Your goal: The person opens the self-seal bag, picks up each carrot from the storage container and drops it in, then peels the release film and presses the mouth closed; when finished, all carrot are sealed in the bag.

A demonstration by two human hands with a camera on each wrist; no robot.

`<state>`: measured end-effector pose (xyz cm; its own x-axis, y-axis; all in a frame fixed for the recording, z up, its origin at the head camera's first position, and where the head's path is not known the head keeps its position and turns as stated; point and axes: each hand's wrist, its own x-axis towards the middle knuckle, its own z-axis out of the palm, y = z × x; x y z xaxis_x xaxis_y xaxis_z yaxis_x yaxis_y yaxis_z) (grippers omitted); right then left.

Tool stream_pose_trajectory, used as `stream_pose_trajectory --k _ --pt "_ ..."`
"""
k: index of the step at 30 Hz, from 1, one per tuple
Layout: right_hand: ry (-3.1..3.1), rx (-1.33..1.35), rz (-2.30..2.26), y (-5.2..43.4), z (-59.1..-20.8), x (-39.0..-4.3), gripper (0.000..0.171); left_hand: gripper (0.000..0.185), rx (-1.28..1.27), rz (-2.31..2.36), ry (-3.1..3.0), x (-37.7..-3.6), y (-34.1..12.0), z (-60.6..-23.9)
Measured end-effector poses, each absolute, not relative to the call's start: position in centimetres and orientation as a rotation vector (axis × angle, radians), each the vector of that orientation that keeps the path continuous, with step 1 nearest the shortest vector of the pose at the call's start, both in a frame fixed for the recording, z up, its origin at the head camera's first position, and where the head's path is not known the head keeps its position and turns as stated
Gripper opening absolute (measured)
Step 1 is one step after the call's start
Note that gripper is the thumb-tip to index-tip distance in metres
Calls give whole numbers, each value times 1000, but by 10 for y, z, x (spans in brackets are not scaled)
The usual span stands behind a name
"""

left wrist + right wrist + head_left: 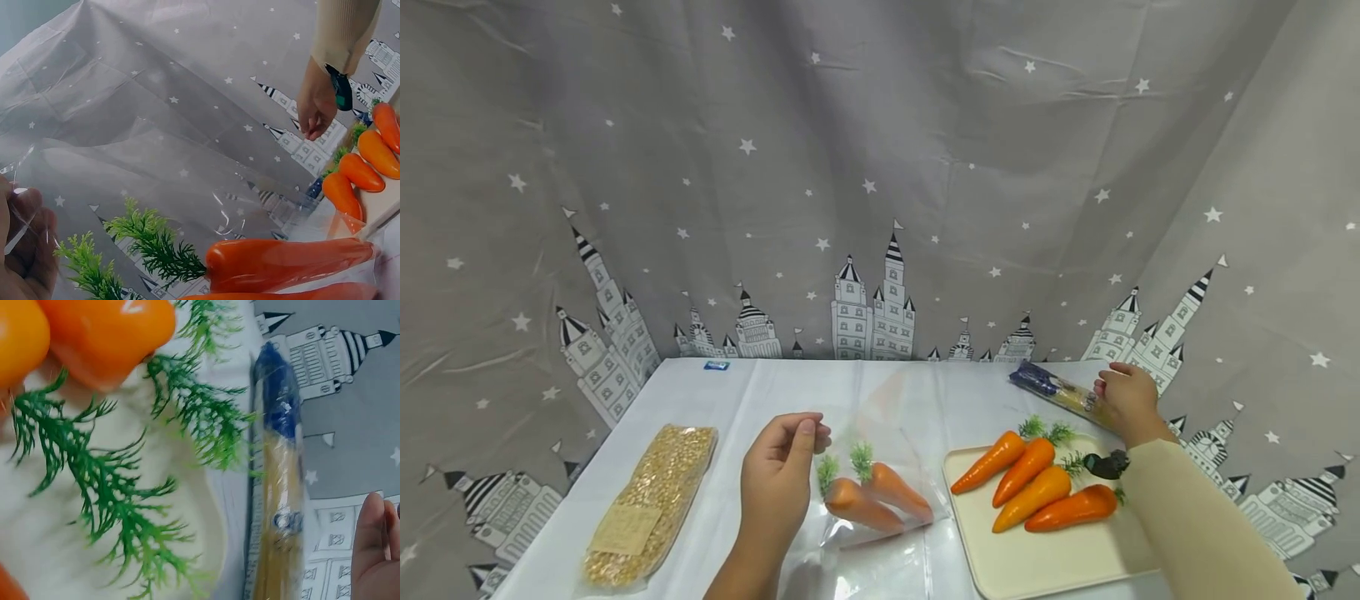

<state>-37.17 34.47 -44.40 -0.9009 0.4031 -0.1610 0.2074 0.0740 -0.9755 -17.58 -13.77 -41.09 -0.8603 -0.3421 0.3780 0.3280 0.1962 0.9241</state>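
My left hand pinches the edge of a clear plastic bag; the film runs across its fingers in the left wrist view. Inside the bag lie two orange carrots with feathery green tops. At the back right, my right hand is over the near end of a spaghetti packet with a dark blue end. Its fingers hang loosely curled with nothing between them. Below that arm, several carrots lie side by side on a cream tray, their green tops toward the back and right.
A long packet of yellow kernels with a paper label lies at the left of the white table. A small blue packet is at the back edge. Behind hangs a grey curtain with stars and castles.
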Motion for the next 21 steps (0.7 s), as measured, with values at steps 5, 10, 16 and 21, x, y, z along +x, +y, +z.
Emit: stream_pose_trajectory --k 5,10,16,21 --pt "-2263 -492 1870 326 -435 -364 49 18 1 -1717 -1957 -175 -138 -409" --pt "-2378 -185 1847 276 -421 -345 44 17 -20 -1722 -1942 -175 -139 -409" --pt "-2437 287 1930 203 -406 -307 41 17 -8 -1728 -1947 -173 -138 -409" --pt "-2419 676 1987 154 -405 -272 49 19 -3 -1743 -1940 -172 -138 -410"
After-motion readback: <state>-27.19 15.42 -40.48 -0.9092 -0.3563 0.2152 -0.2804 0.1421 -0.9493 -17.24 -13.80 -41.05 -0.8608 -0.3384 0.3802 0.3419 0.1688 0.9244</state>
